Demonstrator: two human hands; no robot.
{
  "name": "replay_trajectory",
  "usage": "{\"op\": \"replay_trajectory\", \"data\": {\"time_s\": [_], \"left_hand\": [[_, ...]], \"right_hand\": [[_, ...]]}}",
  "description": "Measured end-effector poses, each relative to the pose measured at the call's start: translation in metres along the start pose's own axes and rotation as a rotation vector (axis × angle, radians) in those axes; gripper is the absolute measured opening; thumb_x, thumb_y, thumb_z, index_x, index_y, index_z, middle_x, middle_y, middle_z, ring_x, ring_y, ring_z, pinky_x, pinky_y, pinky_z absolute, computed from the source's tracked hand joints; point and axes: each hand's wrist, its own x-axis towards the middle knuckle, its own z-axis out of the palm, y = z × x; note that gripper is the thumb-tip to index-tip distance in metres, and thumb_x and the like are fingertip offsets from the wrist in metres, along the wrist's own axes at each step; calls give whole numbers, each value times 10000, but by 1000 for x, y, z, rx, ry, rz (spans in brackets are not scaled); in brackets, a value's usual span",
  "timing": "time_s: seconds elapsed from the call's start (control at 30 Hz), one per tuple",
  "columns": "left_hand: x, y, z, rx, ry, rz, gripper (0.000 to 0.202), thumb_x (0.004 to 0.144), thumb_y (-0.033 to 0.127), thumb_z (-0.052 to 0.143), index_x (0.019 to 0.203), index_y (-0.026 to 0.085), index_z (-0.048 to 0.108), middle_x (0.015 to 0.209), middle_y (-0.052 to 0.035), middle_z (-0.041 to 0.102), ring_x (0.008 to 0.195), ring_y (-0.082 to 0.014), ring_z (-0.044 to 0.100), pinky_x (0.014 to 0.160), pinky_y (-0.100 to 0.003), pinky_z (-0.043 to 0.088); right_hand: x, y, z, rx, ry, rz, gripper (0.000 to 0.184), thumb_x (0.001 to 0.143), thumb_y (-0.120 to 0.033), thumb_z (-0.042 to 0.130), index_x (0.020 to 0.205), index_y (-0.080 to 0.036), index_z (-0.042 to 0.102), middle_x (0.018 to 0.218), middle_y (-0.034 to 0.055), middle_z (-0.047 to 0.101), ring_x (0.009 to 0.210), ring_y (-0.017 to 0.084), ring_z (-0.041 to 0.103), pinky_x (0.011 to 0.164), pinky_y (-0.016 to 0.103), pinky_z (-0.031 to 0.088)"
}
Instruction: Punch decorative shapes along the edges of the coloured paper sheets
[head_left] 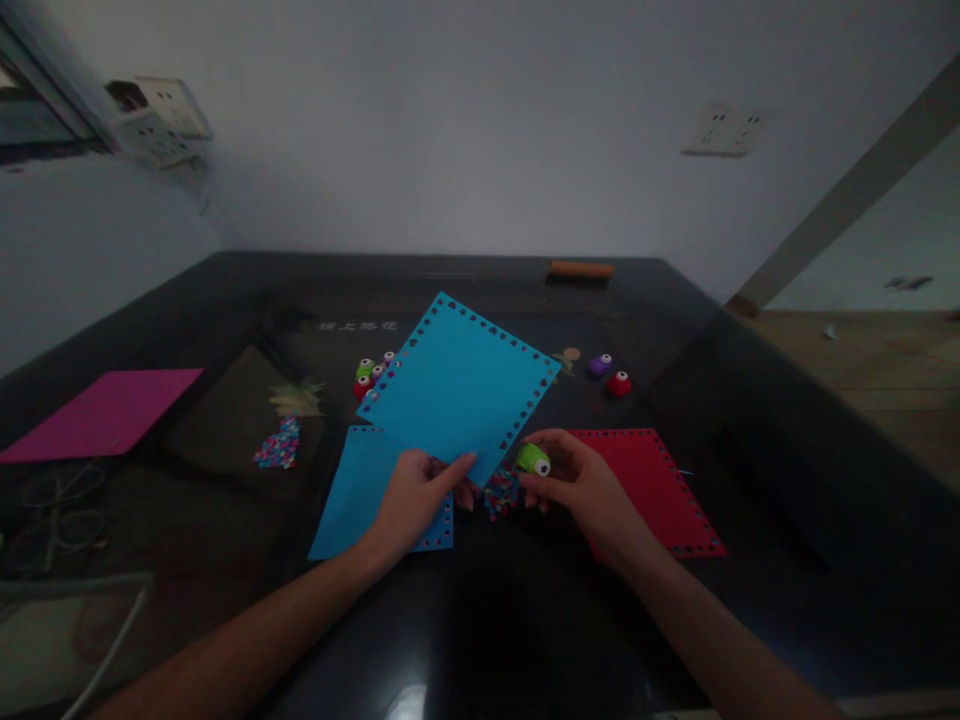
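Note:
My left hand (427,490) pinches the near corner of a blue sheet of paper (457,375) with small shapes punched along its edges, tilted up off the table. In my right hand (574,480) is a small green craft punch (533,459) with a white top, close to the sheet's lower right edge; whether the paper sits in its slot I cannot make out. Under them lies a pile of coloured paper bits (501,493). A second blue sheet (352,495) with a punched edge rests below my left hand, and a punched red sheet (652,490) beside my right.
Several more punches (365,375) stand behind the raised sheet; a purple punch (600,365) and a red punch (619,384) are at the right. A pink sheet (105,415), more paper bits (280,445) and a brown tube (581,270) lie on the dark table (487,620).

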Motion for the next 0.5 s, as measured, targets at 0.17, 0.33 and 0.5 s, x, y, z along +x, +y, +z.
{"op": "replay_trajectory", "data": {"time_s": [0.17,0.33,0.5], "left_hand": [[-8,-11,0,58,83,16,409,775,434,561,446,195,604,471,-39,645,449,-157,571,500,-263,425],[-13,-8,1,70,100,18,404,773,421,550,446,190,595,456,-37,645,425,-144,565,462,-242,413],[-15,-5,2,57,116,24,364,765,392,567,472,180,601,450,-18,641,385,-126,539,407,-219,384]], "right_hand": [[-3,8,3,225,-60,76,427,623,-232,786,996,-217,579,937,27,664,797,174,675,768,345,540],[-6,11,8,311,-72,174,435,599,-234,808,988,-195,616,924,43,681,763,190,687,722,351,555],[-9,13,12,341,-59,204,395,562,-238,831,917,-193,664,898,40,688,816,195,665,694,340,560]]}}
